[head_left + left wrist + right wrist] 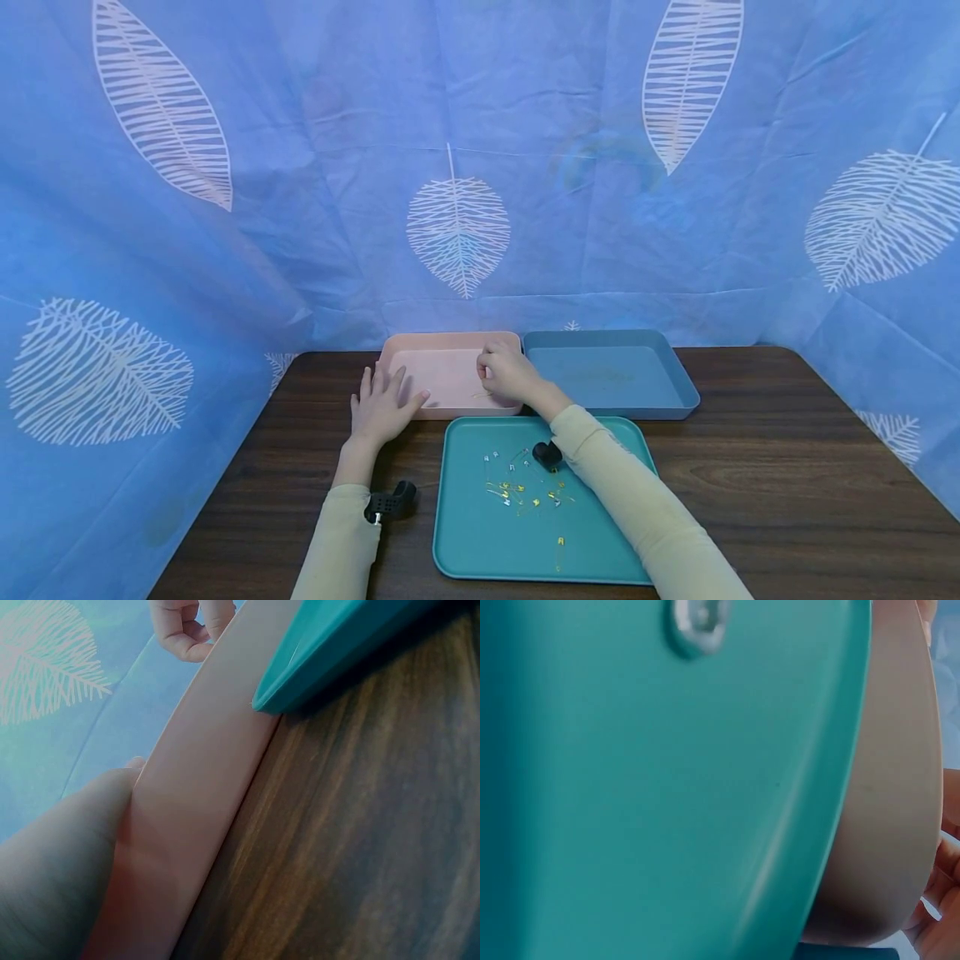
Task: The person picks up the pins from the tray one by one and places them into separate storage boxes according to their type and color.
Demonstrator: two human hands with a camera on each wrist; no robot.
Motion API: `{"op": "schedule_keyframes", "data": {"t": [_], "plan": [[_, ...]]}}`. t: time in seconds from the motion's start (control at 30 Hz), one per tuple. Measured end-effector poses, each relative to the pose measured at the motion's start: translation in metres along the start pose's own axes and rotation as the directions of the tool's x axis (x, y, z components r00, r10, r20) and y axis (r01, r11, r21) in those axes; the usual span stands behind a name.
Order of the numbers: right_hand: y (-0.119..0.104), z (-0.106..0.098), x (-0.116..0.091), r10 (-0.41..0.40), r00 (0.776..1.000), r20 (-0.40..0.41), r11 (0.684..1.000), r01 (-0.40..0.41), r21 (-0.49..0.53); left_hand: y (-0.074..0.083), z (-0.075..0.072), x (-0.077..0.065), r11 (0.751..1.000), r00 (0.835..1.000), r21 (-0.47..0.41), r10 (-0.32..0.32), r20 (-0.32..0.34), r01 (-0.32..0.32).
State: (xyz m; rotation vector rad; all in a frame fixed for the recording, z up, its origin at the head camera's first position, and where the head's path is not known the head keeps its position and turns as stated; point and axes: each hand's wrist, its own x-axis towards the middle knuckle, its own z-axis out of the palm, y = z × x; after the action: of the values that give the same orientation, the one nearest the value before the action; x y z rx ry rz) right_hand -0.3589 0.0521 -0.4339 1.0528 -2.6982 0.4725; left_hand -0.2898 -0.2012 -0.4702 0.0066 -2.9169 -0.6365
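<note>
My left hand (378, 410) has its fingers spread and touches the left front part of the pink tray (442, 412). Over the right half of that tray is my right hand (510, 372), its fingers bent inward and the thumb close to them. Whether something small sits between those fingertips is hidden. Below them, a thin gold piece (482, 395), too small to make out fully, lies in the pink tray. Several small gold and silver safety pins (536, 502) are scattered on the teal tray (480, 550), under and beside the right forearm. One gold safety pin (559, 543) lies apart near its front.
A blue tray (600, 408) stands right of the pink one, their sides nearly touching. The teal tray lies in front of both on a dark wooden table (757, 467). Behind hangs a blue cloth (562, 233) with white leaf patterns.
</note>
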Motion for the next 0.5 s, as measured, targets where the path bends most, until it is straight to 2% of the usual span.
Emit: {"op": "schedule_keyframes", "data": {"t": [0.23,0.5], "plan": [[0.004,-0.001,-0.005,-0.031,0.997,-0.067,0.999,0.029,-0.028,-0.001,0.001,0.000,1.000,1.000,0.001,0.000,-0.001,0.000],[0.007,-0.010,-0.018,-0.002,0.997,-0.072,1.000,0.004,0.026,-0.001,0.001,0.000,1.000,1.000,-0.006,-0.002,0.002,0.002]]}}
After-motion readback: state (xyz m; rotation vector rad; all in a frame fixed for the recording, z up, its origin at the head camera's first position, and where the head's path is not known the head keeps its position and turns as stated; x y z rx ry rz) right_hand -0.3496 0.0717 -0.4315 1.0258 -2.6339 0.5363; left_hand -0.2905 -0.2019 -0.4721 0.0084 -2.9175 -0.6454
